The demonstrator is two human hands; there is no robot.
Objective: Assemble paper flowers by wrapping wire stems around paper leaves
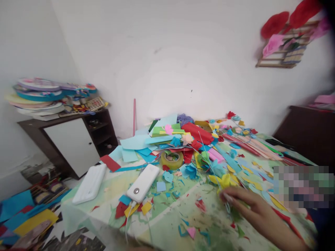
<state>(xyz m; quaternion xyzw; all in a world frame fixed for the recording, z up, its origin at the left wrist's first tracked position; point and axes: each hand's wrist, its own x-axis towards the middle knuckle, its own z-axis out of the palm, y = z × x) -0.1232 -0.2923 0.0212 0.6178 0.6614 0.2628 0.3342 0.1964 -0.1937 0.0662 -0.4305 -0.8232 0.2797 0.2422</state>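
My right hand [243, 202] is at the right of the table, its thumb and fingers pinched together on a thin pale wire [209, 158]. The wire slants up and away from the fingers, and a small bent loop hangs below them. A yellow paper flower [223, 181] is right at the fingertips; whether it is fixed to the wire I cannot tell. Of my left hand, only a blurred sliver [142, 248] seems to show at the bottom edge, fingers hidden. Close by lie a blue paper flower [190, 171] and small paper scraps.
Coloured paper [136, 141] is heaped at the back around a tape roll [171, 159]. A white power bank [143, 183] with a cable and another white device [89, 183] lie left. A low cabinet [70, 139] carries stacked discs. A wooden rack [282, 55] hangs upper right.
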